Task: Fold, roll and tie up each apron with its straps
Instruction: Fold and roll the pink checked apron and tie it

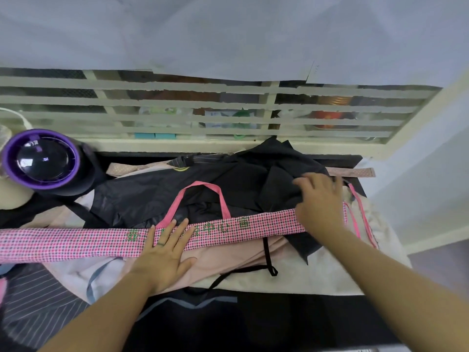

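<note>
The pink checked apron [228,229] lies folded into a long band across the pile. My left hand [165,250] presses flat on its middle, fingers straight and spread, gripping nothing. My right hand [319,199] lies open over the band's right end, fingers reaching onto the black apron [228,179] just behind it; the thumb seems tucked out of sight. The band's pink neck loop [200,186] arches back over the black apron, and its thin pink straps [360,214] trail past the right end.
</note>
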Available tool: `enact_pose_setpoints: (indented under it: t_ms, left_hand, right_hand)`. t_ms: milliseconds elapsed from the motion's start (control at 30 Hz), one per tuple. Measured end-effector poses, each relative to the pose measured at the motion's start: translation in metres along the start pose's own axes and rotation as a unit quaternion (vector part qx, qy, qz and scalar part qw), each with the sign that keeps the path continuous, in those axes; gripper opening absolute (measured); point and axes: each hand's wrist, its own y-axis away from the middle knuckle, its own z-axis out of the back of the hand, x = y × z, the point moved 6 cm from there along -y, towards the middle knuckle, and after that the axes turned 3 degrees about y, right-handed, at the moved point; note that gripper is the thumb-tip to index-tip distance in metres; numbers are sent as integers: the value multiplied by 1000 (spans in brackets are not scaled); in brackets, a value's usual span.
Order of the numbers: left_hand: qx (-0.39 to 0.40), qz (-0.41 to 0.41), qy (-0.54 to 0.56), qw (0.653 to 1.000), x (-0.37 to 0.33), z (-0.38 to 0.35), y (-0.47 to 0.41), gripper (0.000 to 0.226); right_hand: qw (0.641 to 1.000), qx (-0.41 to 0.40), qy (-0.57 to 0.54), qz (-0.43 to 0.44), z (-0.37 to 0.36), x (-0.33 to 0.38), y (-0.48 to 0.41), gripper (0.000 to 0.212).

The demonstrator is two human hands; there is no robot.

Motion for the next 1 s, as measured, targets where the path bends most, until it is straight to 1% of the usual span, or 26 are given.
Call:
enact_pose_setpoints:
  t_ms: [33,67,100,133,167,200,233,300,333,400,467,500,600,667,700,733,800,833,867,900,933,967,1000]
  left_hand:
    - [6,4,6,1000,1,0,1,65]
    - [11,6,7,1000,0,0,1,65]
    - [16,9,8,1000,1,1,0,65]
    - [17,9,9,1000,0,1,-1,65]
    - [22,9,10,1000,0,-1,-2,65]
    - [24,10,15,1000,-1,-2,-2,65]
    - [27,14,18,999,1,-4,-2,65]
    - [5,24,22,999,4,-2,-2,70]
    - [4,28,26,999,3,1,-1,76]
    - [-7,1,15,1000,-3,5,-2,93]
    - [12,-1,31,999,-6,5,-1,95]
    - [28,-1,34,999,-7,6,-1,95]
    - [35,-5,40,999,-6,5,-2,98]
    - [42,-6,50,998,-7,5,-2,99]
    - [43,-7,52,998,-7,5,-2,99]
    - [42,-6,55,998,-7,5,-2,98]
    - [33,-8,59,998,-7,8,-2,96]
    - [32,-8,58,998,-7,8,-3,96]
    - [36,-6,58,998,-7,7,-3,97]
    - [36,-5,60,998,-7,7,-3,98]
    - [35,-3,60,998,-7,6,-3,98]
    - [35,-2,54,998,-5,5,-3,98]
    - [23,-1,45,999,-5,6,-3,96]
  right_hand:
    - [995,-51,-61,53,7,29,11,50]
    - [987,-61,-93,121,7,61,26,52]
    - [976,-48,-94,191,1,94,44,52]
    - [964,-19,-77,255,-9,123,63,52]
    - [952,9,-59,299,-22,146,78,52]
    - [946,35,-45,320,-36,156,89,52]
    - [947,53,-32,316,-50,156,92,52]
    - [961,86,-10,264,-68,129,84,53]
    - [966,106,-1,236,-74,108,81,55]
    - [971,149,20,187,-82,61,75,60]
    - [977,173,29,124,-83,19,74,62]
    - [978,184,30,95,-80,4,74,66]
    - [976,213,-7,37,-84,-27,75,91]
    - [971,225,-82,-8,-82,-35,70,98]
    - [968,206,-135,-37,-74,-36,67,92]
    - [967,160,-187,-69,-62,-35,65,76]
    - [953,25,-274,-123,-29,-23,65,36]
    - [937,-27,-319,-139,-15,-9,68,25]
    - [912,-42,-372,-165,-6,9,72,18]
    - [875,-13,-436,-211,-7,29,78,14]
    - [819,38,-504,-273,-15,48,84,10]
    - [737,90,-574,-344,-27,68,92,6]
    - [648,124,-625,-418,-42,83,99,7]
